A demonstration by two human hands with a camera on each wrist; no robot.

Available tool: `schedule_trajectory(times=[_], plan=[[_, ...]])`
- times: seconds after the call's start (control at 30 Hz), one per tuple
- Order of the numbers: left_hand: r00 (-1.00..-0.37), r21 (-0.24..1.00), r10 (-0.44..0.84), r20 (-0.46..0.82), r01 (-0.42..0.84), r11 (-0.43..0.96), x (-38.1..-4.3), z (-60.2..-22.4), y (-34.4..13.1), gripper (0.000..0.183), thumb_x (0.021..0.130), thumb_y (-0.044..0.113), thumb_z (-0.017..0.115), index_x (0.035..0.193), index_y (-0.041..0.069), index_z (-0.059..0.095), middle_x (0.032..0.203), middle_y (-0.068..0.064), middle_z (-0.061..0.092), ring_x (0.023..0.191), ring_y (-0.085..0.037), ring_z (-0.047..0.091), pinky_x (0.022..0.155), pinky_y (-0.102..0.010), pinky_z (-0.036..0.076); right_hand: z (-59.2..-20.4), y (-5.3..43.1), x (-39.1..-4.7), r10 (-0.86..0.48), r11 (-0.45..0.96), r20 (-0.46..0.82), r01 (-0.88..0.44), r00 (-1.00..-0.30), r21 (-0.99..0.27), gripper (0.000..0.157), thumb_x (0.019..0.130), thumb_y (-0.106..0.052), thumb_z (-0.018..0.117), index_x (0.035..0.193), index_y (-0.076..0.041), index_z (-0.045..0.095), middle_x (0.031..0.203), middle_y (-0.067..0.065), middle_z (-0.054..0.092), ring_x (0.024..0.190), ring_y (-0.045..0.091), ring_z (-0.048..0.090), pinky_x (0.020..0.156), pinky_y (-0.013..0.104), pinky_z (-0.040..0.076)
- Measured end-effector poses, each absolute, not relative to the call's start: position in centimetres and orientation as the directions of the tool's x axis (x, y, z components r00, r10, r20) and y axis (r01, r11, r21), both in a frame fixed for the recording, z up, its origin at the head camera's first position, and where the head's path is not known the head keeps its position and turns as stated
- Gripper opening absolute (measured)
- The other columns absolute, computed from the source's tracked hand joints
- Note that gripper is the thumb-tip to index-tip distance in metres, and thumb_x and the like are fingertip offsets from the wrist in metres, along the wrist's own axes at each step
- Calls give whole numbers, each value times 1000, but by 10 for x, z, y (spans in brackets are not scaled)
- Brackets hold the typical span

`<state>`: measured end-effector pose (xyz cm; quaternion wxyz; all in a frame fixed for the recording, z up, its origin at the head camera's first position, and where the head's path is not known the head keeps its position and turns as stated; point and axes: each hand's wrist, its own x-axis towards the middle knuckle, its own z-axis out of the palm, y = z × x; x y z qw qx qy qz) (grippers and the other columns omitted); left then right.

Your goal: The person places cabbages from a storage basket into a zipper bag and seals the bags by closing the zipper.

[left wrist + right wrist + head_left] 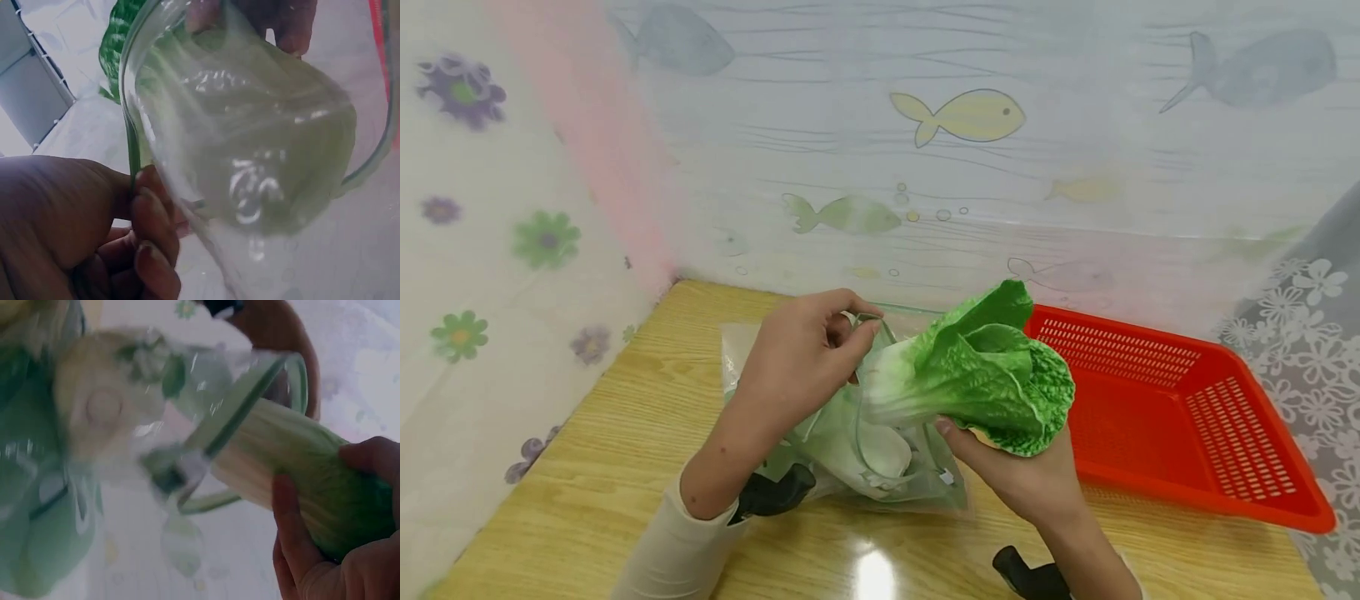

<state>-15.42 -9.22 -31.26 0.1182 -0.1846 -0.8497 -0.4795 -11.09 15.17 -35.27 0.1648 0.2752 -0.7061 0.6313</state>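
My right hand grips a leafy green napa cabbage from below, its pale base pointing left. In the right wrist view the cabbage has its base in the mouth of a clear plastic zip bag, with thumb and fingers around its green part. My left hand pinches the bag's rim between thumb and forefinger, holding the mouth apart. Inside the bag a pale rounded shape shows through the plastic. On the table, more pale green shapes are blurred by the film.
A red perforated plastic basket stands to the right on the wood-grain table. Behind and to the left hang curtains printed with fish and flowers. Black curved pieces sit at both wrists.
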Motion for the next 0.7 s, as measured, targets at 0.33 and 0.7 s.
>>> schedule_trajectory(times=[0.33, 0.7], plan=[[-889, 808, 167, 426, 457, 371, -155, -314, -96, 8, 104, 20, 72, 106, 14, 77, 48, 4, 54, 46, -13, 61, 44, -35, 42, -363, 123, -108, -186, 263, 597, -625, -780, -735, 65, 79, -1, 92, 136, -10, 63, 125, 1, 70, 115, 18, 68, 98, 31, 57], [-903, 822, 169, 396, 430, 374, -159, -315, -94, 10, 104, 18, 71, 107, 10, 75, 48, 4, 57, 45, -15, 61, 52, -36, 43, -332, 148, -103, -316, 516, 317, -443, -894, -733, 110, 74, -25, 100, 162, -40, 35, 140, -11, 61, 123, 13, 62, 101, 50, 55]])
